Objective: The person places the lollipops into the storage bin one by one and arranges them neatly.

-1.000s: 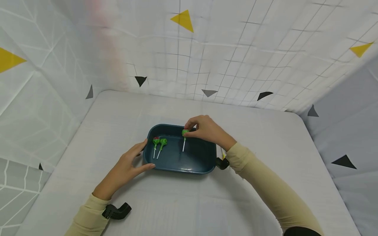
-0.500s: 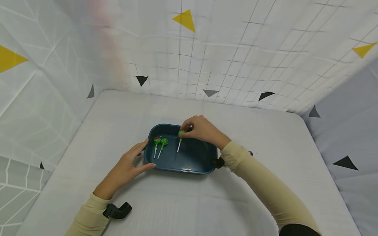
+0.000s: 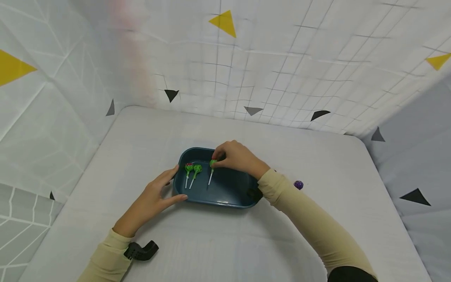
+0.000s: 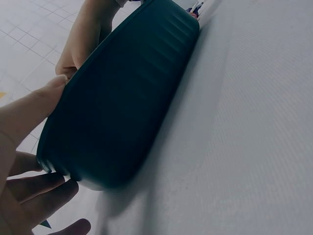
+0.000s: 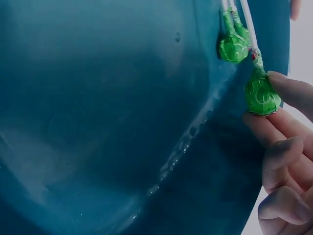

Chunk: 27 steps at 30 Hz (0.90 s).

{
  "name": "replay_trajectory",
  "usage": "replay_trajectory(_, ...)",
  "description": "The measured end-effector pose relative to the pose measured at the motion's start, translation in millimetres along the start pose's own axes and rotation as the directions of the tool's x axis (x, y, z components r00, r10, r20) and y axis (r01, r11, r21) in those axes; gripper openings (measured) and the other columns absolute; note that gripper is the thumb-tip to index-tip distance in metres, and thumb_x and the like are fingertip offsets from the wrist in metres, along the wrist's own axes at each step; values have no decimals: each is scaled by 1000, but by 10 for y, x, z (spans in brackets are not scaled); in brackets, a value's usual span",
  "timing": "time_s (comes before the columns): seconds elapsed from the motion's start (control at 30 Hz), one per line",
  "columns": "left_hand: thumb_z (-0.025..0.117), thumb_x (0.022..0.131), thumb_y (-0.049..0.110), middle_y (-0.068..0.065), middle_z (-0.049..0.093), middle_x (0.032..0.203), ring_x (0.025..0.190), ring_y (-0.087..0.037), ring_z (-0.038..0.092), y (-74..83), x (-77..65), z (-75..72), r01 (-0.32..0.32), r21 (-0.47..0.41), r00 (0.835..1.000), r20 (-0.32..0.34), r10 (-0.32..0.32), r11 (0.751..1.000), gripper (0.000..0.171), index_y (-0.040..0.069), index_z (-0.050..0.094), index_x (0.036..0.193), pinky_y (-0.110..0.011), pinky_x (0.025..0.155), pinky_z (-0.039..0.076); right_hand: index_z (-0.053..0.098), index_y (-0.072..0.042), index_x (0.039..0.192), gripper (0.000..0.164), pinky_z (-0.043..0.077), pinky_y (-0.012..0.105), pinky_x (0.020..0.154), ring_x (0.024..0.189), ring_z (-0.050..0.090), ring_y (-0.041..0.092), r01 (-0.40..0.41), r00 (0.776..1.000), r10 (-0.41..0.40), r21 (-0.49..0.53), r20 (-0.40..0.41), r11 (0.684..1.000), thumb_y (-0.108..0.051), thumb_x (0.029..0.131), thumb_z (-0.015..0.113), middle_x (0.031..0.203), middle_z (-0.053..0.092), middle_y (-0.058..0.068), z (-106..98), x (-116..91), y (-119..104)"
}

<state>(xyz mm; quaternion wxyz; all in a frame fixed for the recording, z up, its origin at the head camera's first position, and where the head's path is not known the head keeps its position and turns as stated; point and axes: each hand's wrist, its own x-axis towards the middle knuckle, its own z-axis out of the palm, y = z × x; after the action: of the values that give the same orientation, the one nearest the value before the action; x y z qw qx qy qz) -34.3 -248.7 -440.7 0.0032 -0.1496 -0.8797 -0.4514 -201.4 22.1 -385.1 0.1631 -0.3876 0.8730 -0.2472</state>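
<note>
A dark blue-green tray stands on the white table, its left end beside my left hand. That hand's fingers are spread, with the thumb and fingers touching the tray's edge. Over the inside of the tray, my right hand pinches a green-wrapped lollipop by its candy head, the white stick pointing toward me. Two more lollipops with green wrappers lie side by side at the tray's left, sticks toward me. In the right wrist view their green heads show just past the held one.
A purple lollipop lies on the table right of the tray, partly hidden by the right sleeve. In the left wrist view, small colourful items show beyond the tray's far end. White patterned cloth surrounds the table.
My right hand has moved left inside the tray with the lollipop, closer to the two lying there. The purple lollipop has come into view behind the sleeve. My left hand stays in place.
</note>
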Motion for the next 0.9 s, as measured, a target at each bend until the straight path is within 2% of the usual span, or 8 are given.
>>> replay_trajectory(0.57,86,89,33,-15,40,161,132,-39,54,-23,4,-3,2,8,1000,-1,-2,1000,99,4,29,164,-54,104,49,81,-16,105,20,58,33,76,94,68,14,-12,999,19,-151,47,988,-30,91,84,102,75,-4,186,133,-102)
replay_trajectory(0.9,87,89,30,-17,41,159,131,-40,55,-33,16,-5,-16,17,1000,-12,16,1000,97,3,30,163,-56,103,49,80,-17,108,22,58,32,75,93,69,13,-11,996,28,-209,79,978,-33,93,83,103,75,-4,275,226,-119)
